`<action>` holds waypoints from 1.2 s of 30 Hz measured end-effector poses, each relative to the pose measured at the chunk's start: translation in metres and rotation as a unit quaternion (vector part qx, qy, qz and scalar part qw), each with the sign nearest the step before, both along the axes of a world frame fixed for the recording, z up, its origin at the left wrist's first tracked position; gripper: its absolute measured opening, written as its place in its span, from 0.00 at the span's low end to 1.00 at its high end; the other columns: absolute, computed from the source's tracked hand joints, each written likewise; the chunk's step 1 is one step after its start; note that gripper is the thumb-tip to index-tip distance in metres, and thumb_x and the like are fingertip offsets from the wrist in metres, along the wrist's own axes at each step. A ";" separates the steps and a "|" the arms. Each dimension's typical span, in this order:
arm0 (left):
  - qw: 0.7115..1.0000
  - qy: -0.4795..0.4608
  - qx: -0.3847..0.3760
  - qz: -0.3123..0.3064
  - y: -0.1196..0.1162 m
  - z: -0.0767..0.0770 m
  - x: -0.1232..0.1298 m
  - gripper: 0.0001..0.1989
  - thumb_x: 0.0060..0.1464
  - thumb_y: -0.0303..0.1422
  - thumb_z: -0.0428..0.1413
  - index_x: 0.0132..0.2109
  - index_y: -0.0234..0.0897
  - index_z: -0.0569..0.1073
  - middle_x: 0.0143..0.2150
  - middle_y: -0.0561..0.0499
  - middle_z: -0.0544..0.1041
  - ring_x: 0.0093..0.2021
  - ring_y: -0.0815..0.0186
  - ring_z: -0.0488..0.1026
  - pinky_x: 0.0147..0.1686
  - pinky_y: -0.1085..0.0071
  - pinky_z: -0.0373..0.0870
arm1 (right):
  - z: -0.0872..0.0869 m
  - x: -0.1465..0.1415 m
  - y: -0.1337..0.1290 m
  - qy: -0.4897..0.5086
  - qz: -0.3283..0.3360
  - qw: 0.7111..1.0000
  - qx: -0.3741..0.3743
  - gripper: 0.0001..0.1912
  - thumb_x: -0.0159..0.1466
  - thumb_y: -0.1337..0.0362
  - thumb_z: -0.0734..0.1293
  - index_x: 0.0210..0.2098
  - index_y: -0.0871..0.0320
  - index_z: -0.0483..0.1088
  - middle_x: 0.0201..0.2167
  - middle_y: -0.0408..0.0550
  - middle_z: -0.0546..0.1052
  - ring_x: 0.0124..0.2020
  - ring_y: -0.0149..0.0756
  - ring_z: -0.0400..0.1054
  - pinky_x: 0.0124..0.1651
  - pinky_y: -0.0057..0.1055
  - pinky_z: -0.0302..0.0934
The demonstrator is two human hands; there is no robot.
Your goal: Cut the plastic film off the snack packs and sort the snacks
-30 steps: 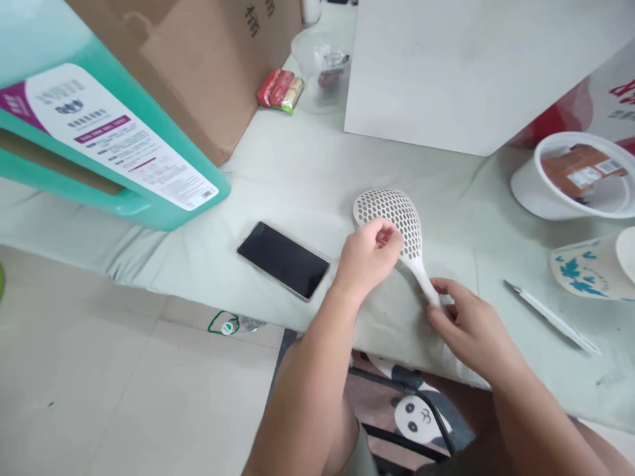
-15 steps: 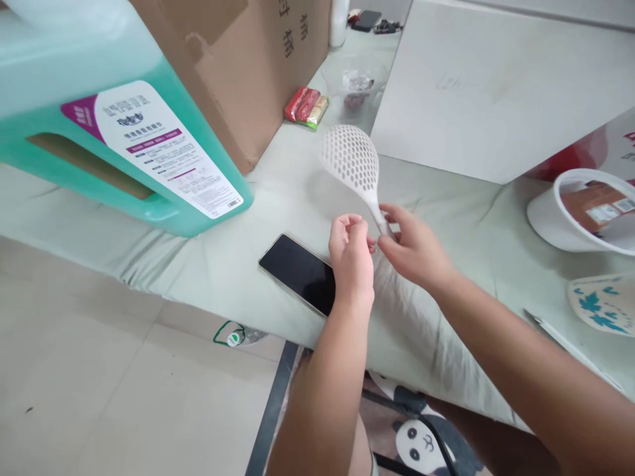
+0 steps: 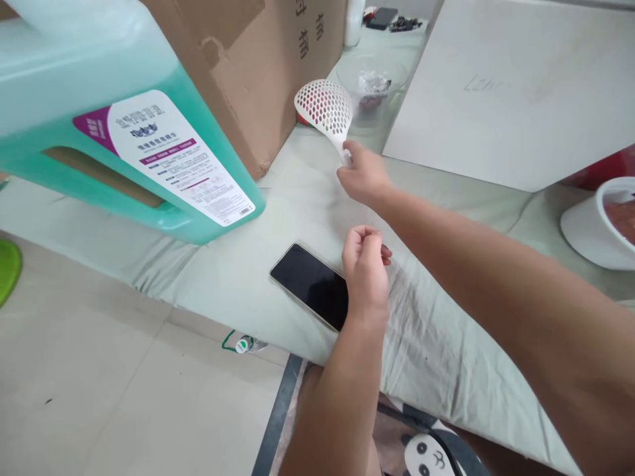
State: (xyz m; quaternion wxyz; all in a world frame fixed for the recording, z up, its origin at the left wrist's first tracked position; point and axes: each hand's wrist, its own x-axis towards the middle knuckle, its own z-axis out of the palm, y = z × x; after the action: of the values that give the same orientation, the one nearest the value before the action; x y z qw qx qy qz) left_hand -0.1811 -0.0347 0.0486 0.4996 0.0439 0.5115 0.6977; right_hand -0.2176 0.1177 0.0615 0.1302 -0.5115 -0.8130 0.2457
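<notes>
My right hand (image 3: 364,173) grips the short handle of a white skimmer (image 3: 325,109) with a head full of holes. It is held out over the table, in front of small red packets partly seen through the holes. My left hand (image 3: 366,264) is closed with its fingers curled in, and nothing shows in it. Beside and partly under the left wrist lies a dark-screened phone (image 3: 310,281) on the pale green cloth (image 3: 238,277).
A large jug of green liquid (image 3: 208,158) stands at left, before a cardboard box (image 3: 258,86). Behind the skimmer sits a clear bowl (image 3: 367,79). A white board (image 3: 496,86) and a white tub (image 3: 585,228) are at right. A bottle (image 3: 243,345) shows below the table edge.
My right hand has carried the skimmer forward and to the left, away from my left hand. The left hand stays curled near the phone. The view has shifted slightly.
</notes>
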 end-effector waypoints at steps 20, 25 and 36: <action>0.997 0.005 0.025 0.074 0.001 0.001 -0.012 0.08 0.57 0.29 0.53 0.29 0.37 0.67 0.26 0.57 0.65 0.25 0.74 0.64 0.29 0.74 0.58 | 0.020 0.024 0.002 -0.231 0.077 0.970 0.007 0.25 0.65 0.69 0.61 0.60 0.61 0.71 0.57 0.61 0.76 0.54 0.49 0.72 0.46 0.35 0.65; 0.998 0.005 0.025 0.063 0.000 0.002 -0.006 0.09 0.57 0.29 0.53 0.28 0.37 0.66 0.25 0.57 0.64 0.26 0.74 0.63 0.30 0.74 0.58 | 0.049 0.071 -0.029 -0.238 0.089 0.967 0.009 0.22 0.62 0.68 0.63 0.55 0.57 0.74 0.52 0.57 0.78 0.50 0.49 0.73 0.43 0.36 0.63; 0.998 -0.003 0.038 0.052 0.005 0.003 -0.002 0.09 0.57 0.29 0.52 0.28 0.37 0.66 0.26 0.56 0.65 0.26 0.73 0.63 0.29 0.73 0.58 | 0.042 0.013 0.025 -0.024 -0.047 0.990 0.129 0.12 0.65 0.65 0.62 0.46 0.56 0.73 0.43 0.61 0.76 0.42 0.49 0.71 0.42 0.42 0.66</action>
State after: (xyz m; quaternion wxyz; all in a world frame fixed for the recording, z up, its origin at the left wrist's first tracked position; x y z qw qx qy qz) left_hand -0.1832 -0.0297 0.0513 0.4618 0.0338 0.4851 0.7419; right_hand -0.2045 0.1430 0.1036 0.1870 -0.5342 -0.8156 0.1203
